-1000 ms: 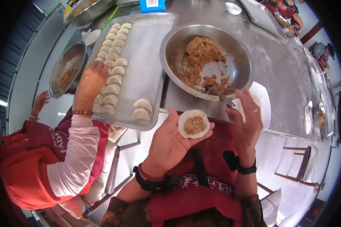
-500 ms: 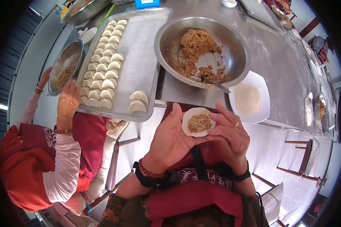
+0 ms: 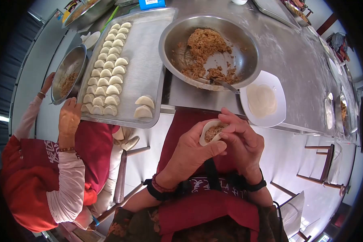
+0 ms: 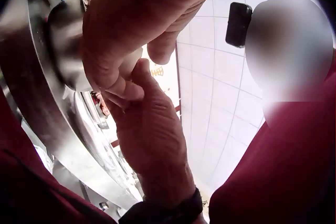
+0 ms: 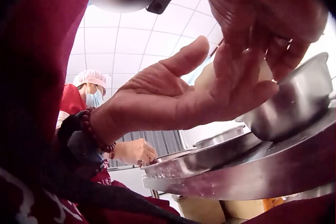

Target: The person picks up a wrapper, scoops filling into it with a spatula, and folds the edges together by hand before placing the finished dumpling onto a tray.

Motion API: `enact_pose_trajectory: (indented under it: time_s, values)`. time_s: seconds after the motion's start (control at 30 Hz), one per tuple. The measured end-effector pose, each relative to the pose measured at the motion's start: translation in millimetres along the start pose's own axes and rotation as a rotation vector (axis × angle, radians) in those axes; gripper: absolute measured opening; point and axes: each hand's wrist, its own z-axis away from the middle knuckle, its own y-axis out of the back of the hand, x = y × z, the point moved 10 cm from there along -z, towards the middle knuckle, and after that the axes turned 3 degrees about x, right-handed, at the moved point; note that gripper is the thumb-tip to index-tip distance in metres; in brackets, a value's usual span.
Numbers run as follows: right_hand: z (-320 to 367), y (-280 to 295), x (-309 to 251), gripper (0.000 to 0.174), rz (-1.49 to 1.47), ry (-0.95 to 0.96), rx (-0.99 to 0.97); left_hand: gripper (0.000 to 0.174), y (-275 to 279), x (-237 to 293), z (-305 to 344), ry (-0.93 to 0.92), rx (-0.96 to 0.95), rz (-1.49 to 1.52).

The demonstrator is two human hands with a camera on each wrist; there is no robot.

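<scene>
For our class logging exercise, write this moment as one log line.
left hand: cradles filled wrapper | right hand: pinches its edge | wrapper: unsealed

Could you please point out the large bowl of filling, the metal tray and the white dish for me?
Large bowl of filling [image 3: 249,48]: head view, on its inner right wall.
Metal tray [image 3: 143,52]: head view, on its bare middle.
White dish [image 3: 281,101]: head view, on its right rim.
</scene>
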Motion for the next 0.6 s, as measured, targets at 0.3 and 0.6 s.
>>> enact_pose_trajectory:
  time_s: [0.3, 0.6]
  values:
    - [4, -6, 16, 0.016, -0.225, -0.117, 0.06, 0.039, 4, 1, -1, -0.097, 0.072, -0.038]
    - [3, -9, 14, 0.03, -0.296, -0.127, 0.139, 0.04, 12, 8, -1, -0.236, 0.132, 0.005]
